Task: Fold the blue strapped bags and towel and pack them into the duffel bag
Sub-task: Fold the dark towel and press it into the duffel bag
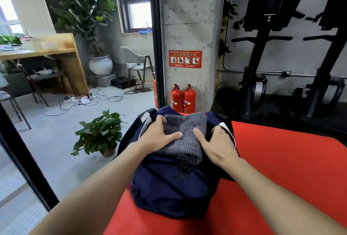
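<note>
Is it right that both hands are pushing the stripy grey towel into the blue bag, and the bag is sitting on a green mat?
Not quite: the mat is red, not green, as the head view shows. The rest holds: the left hand and right hand both press on the stripy grey towel, which sits in the open top of the blue bag.

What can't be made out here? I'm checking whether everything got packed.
Head view only:
- Inside of the duffel bag: covered by the grey towel and both hands, so the blue strapped bags cannot be confirmed.
- Right hand fingertips: tucked behind the bag's edge.
- Left hand: hides the towel's left edge.
</note>
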Tool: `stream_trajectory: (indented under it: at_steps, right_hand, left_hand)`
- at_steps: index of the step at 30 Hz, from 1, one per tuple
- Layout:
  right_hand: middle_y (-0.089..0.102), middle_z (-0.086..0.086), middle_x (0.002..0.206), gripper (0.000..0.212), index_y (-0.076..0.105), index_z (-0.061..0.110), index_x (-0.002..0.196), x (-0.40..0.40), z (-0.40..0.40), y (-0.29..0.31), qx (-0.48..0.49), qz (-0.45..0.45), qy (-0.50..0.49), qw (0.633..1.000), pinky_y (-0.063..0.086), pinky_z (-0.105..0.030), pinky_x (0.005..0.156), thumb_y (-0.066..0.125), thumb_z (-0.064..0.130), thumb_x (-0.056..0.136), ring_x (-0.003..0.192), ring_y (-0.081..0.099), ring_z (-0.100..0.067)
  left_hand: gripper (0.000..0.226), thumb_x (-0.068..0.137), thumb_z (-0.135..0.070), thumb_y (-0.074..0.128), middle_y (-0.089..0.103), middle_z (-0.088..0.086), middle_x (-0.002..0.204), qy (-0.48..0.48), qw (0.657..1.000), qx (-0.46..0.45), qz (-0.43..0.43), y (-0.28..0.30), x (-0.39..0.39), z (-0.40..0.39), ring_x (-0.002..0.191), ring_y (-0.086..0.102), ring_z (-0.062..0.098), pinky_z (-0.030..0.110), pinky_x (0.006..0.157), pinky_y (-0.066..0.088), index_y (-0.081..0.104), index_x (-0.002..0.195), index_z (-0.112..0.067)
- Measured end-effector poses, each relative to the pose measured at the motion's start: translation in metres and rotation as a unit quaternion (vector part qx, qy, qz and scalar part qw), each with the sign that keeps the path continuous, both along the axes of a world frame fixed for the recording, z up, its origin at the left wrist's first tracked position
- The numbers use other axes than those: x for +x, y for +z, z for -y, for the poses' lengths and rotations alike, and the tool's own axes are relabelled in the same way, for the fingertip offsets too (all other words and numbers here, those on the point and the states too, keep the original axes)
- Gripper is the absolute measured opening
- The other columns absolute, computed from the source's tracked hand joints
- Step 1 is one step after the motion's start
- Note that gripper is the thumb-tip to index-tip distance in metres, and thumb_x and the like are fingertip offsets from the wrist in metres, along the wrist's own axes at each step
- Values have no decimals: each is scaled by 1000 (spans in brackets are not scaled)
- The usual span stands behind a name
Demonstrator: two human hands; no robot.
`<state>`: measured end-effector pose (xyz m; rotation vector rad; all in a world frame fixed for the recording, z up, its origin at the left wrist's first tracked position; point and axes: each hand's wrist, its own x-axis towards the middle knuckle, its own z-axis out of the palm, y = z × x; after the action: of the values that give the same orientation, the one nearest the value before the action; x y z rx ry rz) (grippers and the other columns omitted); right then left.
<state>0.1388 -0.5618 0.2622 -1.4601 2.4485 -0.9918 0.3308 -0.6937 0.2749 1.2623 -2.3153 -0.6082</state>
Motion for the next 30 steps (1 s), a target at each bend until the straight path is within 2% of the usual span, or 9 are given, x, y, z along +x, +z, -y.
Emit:
stream_trajectory:
  at_steps: [2, 4, 6, 8, 13, 17, 26, 30]
  right_hand:
    - [56, -14, 130, 103, 52, 11, 121, -3, -7, 9, 50, -71, 5, 996, 44, -45, 99, 26, 97, 72, 121, 53, -33]
    - [49, -16, 143, 119, 44, 10, 139, -8, -11, 19, 71, -79, 11, 994, 40, -45, 107, 23, 102, 66, 132, 47, -34]
    - [44, -17, 149, 125, 37, 10, 146, -13, -14, 30, 65, -70, 15, 995, 37, -45, 111, 26, 103, 64, 137, 44, -33]
    - [46, -17, 148, 126, 38, 10, 145, -18, -17, 43, 51, -57, 17, 997, 38, -45, 110, 28, 104, 61, 136, 45, -32]
    - [48, -18, 144, 137, 41, 7, 141, -29, -33, 78, 62, -50, 21, 997, 40, -48, 109, 22, 110, 52, 132, 48, -33]
    - [46, -16, 147, 141, 40, 6, 143, -33, -60, 97, 85, -65, 13, 994, 40, -47, 107, 22, 110, 49, 133, 47, -32]
    - [42, -15, 154, 141, 33, 5, 149, -62, -187, 117, 101, -60, -38, 992, 39, -44, 109, 27, 108, 53, 138, 44, -31]
    - [39, -14, 156, 142, 31, 6, 150, -78, -255, 123, 117, -74, -76, 987, 37, -45, 111, 26, 109, 53, 140, 42, -30]
  left_hand:
    - [102, 62, -83, 69, 47, -4, 121, -11, 1000, -3, 20, 15, 6, -7, 117, 49, 17, 31, 95, 38, 39, 136, -21]
    - [113, 56, -87, 69, 47, -1, 132, -23, 999, -12, 41, 27, 10, -11, 128, 46, 19, 34, 104, 37, 39, 142, -20]
    - [119, 52, -94, 65, 46, 0, 145, -40, 998, -30, 38, 35, 13, -11, 136, 43, 19, 36, 112, 36, 37, 145, -24]
    - [121, 52, -96, 62, 43, -1, 151, -51, 997, -49, 37, 44, 15, -12, 139, 40, 19, 37, 115, 34, 34, 148, -28]
    - [115, 60, -92, 61, 43, 5, 152, -50, 995, -65, 62, 78, 12, -31, 138, 41, 23, 34, 112, 32, 37, 149, -24]
    - [122, 58, -97, 54, 38, 10, 155, -34, 994, -54, 89, 92, 6, -52, 142, 37, 28, 38, 118, 30, 31, 153, -24]
    - [123, 61, -96, 54, 35, 8, 159, -92, 991, -35, 95, 109, -30, -168, 146, 32, 27, 37, 119, 27, 27, 155, -22]
    - [116, 65, -93, 54, 41, 7, 155, -105, 989, -39, 96, 102, -53, -230, 144, 36, 28, 37, 116, 29, 30, 153, -22]
